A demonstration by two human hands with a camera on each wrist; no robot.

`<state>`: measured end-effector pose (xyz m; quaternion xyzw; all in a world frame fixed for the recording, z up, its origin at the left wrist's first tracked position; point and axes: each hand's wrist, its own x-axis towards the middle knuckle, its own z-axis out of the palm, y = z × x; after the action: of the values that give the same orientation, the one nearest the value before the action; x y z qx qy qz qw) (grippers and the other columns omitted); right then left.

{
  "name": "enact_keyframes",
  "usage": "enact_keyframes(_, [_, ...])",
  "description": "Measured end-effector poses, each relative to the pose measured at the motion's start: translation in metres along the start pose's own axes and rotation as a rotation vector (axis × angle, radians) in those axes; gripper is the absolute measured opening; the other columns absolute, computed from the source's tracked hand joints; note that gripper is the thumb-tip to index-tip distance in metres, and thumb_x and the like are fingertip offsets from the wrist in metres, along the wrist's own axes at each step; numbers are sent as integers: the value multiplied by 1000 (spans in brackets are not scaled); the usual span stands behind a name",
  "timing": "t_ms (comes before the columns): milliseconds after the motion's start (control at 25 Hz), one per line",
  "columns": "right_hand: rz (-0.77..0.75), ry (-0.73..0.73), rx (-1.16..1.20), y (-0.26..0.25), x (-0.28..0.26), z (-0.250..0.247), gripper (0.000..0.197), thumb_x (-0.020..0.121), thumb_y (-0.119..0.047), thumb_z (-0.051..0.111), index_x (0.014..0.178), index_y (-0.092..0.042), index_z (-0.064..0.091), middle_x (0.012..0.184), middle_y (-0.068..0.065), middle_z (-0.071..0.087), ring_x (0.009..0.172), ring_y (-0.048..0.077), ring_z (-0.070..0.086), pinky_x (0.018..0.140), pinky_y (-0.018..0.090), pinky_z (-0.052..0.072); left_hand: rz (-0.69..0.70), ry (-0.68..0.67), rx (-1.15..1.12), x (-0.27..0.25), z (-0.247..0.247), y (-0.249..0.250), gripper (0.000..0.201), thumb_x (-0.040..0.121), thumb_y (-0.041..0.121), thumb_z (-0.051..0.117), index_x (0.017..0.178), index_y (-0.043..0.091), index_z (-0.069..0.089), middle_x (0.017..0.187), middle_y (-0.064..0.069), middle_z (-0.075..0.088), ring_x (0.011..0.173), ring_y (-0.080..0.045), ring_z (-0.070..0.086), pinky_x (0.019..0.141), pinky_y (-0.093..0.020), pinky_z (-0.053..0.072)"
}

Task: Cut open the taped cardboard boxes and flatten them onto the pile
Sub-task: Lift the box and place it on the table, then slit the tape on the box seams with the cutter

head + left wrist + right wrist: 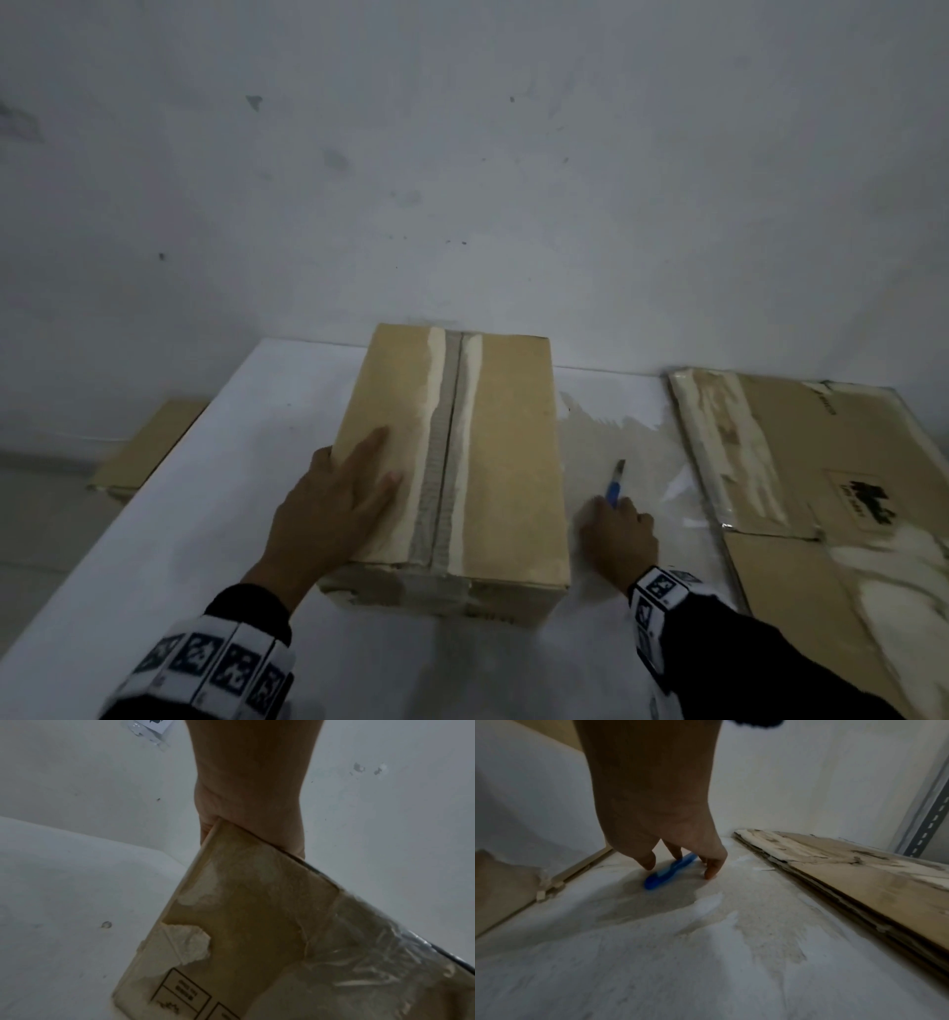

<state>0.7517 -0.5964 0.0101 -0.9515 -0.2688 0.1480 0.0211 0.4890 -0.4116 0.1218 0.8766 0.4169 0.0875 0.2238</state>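
A brown cardboard box (452,473) stands on the white table (205,488), with a strip of clear tape along its top seam. My left hand (359,473) lies flat on the left half of the box top, fingers straight. In the left wrist view the palm (246,801) presses on the box's (257,923) upper edge. Just right of the box a blue cutter (614,485) lies on the table with its blade pointing away. My right hand (616,524) curls down over its handle. In the right wrist view the thumb and a finger (673,852) pinch the cutter (670,870).
A pile of flattened cardboard (801,462) lies on the table's right side, against the wall (462,180). Another flat piece of cardboard (149,447) lies on the floor beyond the table's left edge. A slotted metal upright (926,821) stands behind the pile.
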Motion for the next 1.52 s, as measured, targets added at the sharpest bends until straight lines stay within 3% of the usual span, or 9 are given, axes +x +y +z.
enact_keyframes(160, [-15,19,14,-4,6,-7,26,95,-9,37,109,-4,59,107,12,63,97,27,60,77,32,46,19,-21,19,4,1,-3,65,85,70,27,145,50,13,119,-7,41,88,-23,55,79,-35,48])
enact_keyframes(360, [222,116,642,-20,4,-50,40,82,-21,68,112,-6,46,101,19,64,83,31,61,64,31,44,50,-145,79,11,-4,-5,70,83,72,20,147,46,6,109,-3,34,80,-19,54,77,-30,50])
enact_keyframes(640, [110,230,1124,-64,-1,-156,14,93,-13,49,91,-5,60,71,9,56,54,18,46,52,32,42,115,-726,50,68,-68,-8,79,77,74,40,143,39,15,137,-8,47,113,-23,55,91,-29,45])
enact_keyframes(720, [55,154,1153,-93,-2,-174,16,95,-10,46,90,-5,61,67,8,54,52,17,43,47,28,38,175,-639,128,97,-87,-4,69,82,67,43,140,32,33,137,-5,49,116,-20,52,88,-24,39])
enact_keyframes(880, [-64,1,1008,-152,9,-183,22,96,-9,41,79,-6,56,60,7,60,45,14,49,46,25,39,254,-99,-95,153,-76,18,43,96,39,50,132,16,48,134,-9,50,120,-24,49,94,-27,37])
enact_keyframes(1040, [-146,-55,772,-188,28,-172,37,96,-6,37,59,-9,40,42,-1,52,29,3,46,36,15,35,286,-274,228,182,-25,21,68,93,55,18,150,19,15,155,-2,15,145,-28,8,114,-40,13])
enact_keyframes(1160, [-228,-32,484,-193,35,-167,38,97,-11,41,59,-12,37,56,-1,45,50,13,49,45,17,36,208,-357,199,186,-11,10,66,96,60,21,150,36,-8,157,3,-21,144,-26,-22,113,-56,0])
enact_keyframes(1400, [-293,-36,171,-196,36,-159,25,100,-18,37,90,-2,53,100,13,58,91,29,55,71,29,37,371,-258,289,188,0,-2,112,55,84,-29,150,29,-10,159,-8,-15,145,-29,-17,118,-52,7])
enact_keyframes(1520, [-299,-29,140,-199,37,-155,23,100,-20,36,92,-4,51,105,15,60,96,31,58,71,31,39,344,-281,263,184,-4,3,82,83,73,-1,151,27,-10,158,-4,-19,144,-27,-20,116,-51,2])
